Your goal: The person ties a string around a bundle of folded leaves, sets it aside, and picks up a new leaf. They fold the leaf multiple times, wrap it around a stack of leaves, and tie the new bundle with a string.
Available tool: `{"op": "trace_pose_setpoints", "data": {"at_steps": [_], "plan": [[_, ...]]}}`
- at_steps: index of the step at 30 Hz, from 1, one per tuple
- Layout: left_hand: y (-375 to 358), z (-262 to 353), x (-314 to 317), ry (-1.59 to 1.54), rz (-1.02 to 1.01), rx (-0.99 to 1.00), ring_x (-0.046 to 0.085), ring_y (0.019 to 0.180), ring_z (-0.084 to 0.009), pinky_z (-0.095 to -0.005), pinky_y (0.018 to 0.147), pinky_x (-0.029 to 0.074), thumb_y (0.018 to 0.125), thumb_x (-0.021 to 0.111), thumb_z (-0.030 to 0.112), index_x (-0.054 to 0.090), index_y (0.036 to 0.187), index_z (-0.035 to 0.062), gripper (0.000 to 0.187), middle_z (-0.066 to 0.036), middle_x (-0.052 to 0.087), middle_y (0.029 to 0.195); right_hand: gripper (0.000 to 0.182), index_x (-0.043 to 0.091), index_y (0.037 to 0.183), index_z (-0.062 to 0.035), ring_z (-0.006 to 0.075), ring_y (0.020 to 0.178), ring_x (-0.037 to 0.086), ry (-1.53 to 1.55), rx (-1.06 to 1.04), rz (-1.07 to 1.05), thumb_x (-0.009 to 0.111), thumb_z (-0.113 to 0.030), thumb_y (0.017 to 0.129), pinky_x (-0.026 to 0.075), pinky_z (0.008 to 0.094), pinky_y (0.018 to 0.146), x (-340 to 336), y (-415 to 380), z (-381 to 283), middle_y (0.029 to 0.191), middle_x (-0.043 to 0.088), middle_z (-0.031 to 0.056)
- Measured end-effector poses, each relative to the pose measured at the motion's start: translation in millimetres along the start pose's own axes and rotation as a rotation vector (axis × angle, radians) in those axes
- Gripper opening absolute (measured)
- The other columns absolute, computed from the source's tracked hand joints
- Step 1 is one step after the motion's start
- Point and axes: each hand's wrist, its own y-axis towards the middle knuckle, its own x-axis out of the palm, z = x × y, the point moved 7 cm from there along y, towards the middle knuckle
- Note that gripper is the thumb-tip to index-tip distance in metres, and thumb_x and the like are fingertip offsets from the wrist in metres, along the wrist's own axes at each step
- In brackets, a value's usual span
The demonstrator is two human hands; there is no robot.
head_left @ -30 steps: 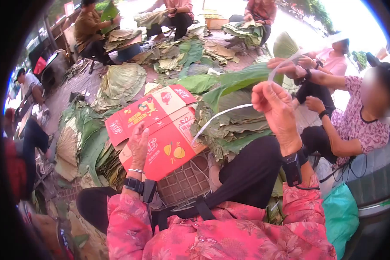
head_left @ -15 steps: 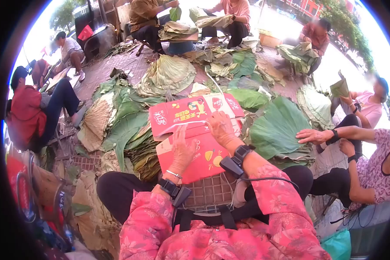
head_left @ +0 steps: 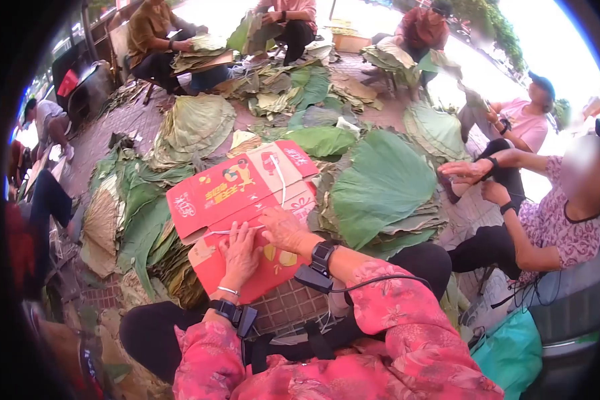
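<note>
A flattened red cardboard box (head_left: 210,195) with printed pictures lies in front of me on a brown crate (head_left: 288,308). My left hand (head_left: 241,253) rests on its lower part, fingers spread. Close beside it, my right hand (head_left: 283,230) lies flat on the cardboard, fingers stretched out near the fold. A white cord handle (head_left: 279,175) loops over the upper panel. To the right of the box is a stack of large leaves topped by a broad green leaf (head_left: 380,180).
More leaf piles lie to the left (head_left: 137,207) and beyond the box (head_left: 197,130). At the right a seated co-worker (head_left: 557,227) holds a hand out near the green stack. Several other people sit around with leaves. A teal bag (head_left: 510,350) is at lower right.
The view has turned right, shifting the scene left. My right hand has come down from the upper panel toward my left hand. The co-worker's hand at the right has lifted off the leaf.
</note>
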Motion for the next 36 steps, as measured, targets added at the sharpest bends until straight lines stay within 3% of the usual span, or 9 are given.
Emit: {"op": "trace_pose_setpoints", "data": {"at_steps": [6,7,10,12,17,22,28,31,36], "plan": [[-0.2,-0.1,-4.2,-0.039,0.013,-0.008,0.028,0.131,-0.0289,-0.0513,0.096,0.023,0.072,0.066,0.021,0.049,0.121,0.0115,0.053,-0.011,0.042,0.135,0.042,0.054,0.11,-0.0036,0.0327,0.102,0.051,-0.017,-0.055,-0.167,0.059,-0.008,0.069,0.041,0.04,0.091,-114.1,-37.8,43.2,0.108,0.055,0.015],[-0.1,0.1,-3.1,-0.03,0.015,-0.01,0.028,0.131,-0.0288,-0.0508,0.096,0.023,0.072,0.067,0.021,0.05,0.121,0.0116,0.053,-0.011,0.042,0.135,0.038,0.056,0.105,-0.0072,0.0314,0.099,0.051,-0.023,-0.056,-0.056,0.055,-0.005,0.066,0.042,0.0413,0.085,-140.5,-55.2,63.9,0.105,0.055,0.012],[0.1,0.7,-3.5,-0.002,0.019,-0.02,0.028,0.131,-0.0288,-0.0499,0.096,0.022,0.071,0.067,0.022,0.05,0.121,0.0118,0.054,-0.01,0.042,0.135,0.055,0.049,0.121,-0.0105,0.0329,0.106,0.049,-0.241,0.142,-0.206,0.054,-0.002,0.066,0.04,0.0418,0.091,-187.6,-118.2,162.1,0.116,0.055,0.0105],[0.7,2.9,-4.0,0.007,0.024,-0.032,0.028,0.131,-0.029,-0.05,0.096,0.022,0.071,0.067,0.022,0.05,0.121,0.0121,0.054,-0.011,0.042,0.135,0.057,0.051,0.122,-0.0144,0.033,0.108,0.048,-0.314,0.47,-0.307,0.056,-0.003,0.067,0.041,0.0425,0.09,-209.8,-167.6,208.2,0.116,0.055,0.0098],[1.5,1.2,-3.4,-0.003,0.045,-0.054,0.029,0.131,-0.0292,-0.0497,0.096,0.022,0.071,0.067,0.022,0.05,0.122,0.0128,0.054,-0.011,0.044,0.133,0.035,0.065,0.105,-0.0143,0.0327,0.095,0.056,-0.265,0.531,-0.255,0.059,-0.009,0.071,0.045,0.0424,0.084,-198.3,-224.7,263.3,0.094,0.064,0.011],[3.6,0.7,-13.7,-0.023,0.106,-0.063,0.031,0.129,-0.0291,-0.0483,0.095,0.025,0.072,0.067,0.022,0.05,0.122,0.0118,0.054,-0.012,0.045,0.132,0.018,0.063,0.093,-0.0085,0.0361,0.08,0.059,-0.189,0.56,0.178,0.058,-0.019,0.079,0.046,0.0425,0.074,-242.2,-182.5,251.9,0.081,0.062,0.016],[14.0,10.5,-33.9,-0.34,0.125,-0.04,0.039,0.124,-0.0316,-0.0421,0.098,0.032,0.075,0.065,0.017,0.048,0.123,0.007,0.052,-0.014,0.048,0.127,0.013,0.058,0.093,-0.0089,0.036,0.079,0.058,-0.187,0.288,0.627,0.055,-0.019,0.085,0.046,0.0402,0.066,-312.0,-61.1,174.9,0.082,0.06,0.0158],[18.4,6.5,-37.9,-0.71,0.081,-0.157,0.045,0.118,-0.0295,-0.0387,0.095,0.039,0.08,0.064,0.019,0.048,0.123,0.0051,0.048,-0.014,0.05,0.125,0.008,0.058,0.088,-0.0088,0.0308,0.075,0.06,-0.273,-0.02,0.802,0.056,-0.016,0.085,0.047,0.0375,0.064,-318.7,-5.1,91.6,0.08,0.06,0.0107],[7.3,-23.2,-35.6,-1.33,0.039,-0.495,0.053,0.109,-0.0253,-0.0381,0.089,0.045,0.088,0.057,0.035,0.04,0.129,0.0042,0.055,-0.015,0.05,0.124,0.018,0.056,0.089,-0.0086,0.0229,0.068,0.057,-0.261,-0.356,0.562,0.057,-0.007,0.071,0.046,0.0339,0.059,-185.8,25.8,-11.7,0.073,0.056,0.0054]]}}
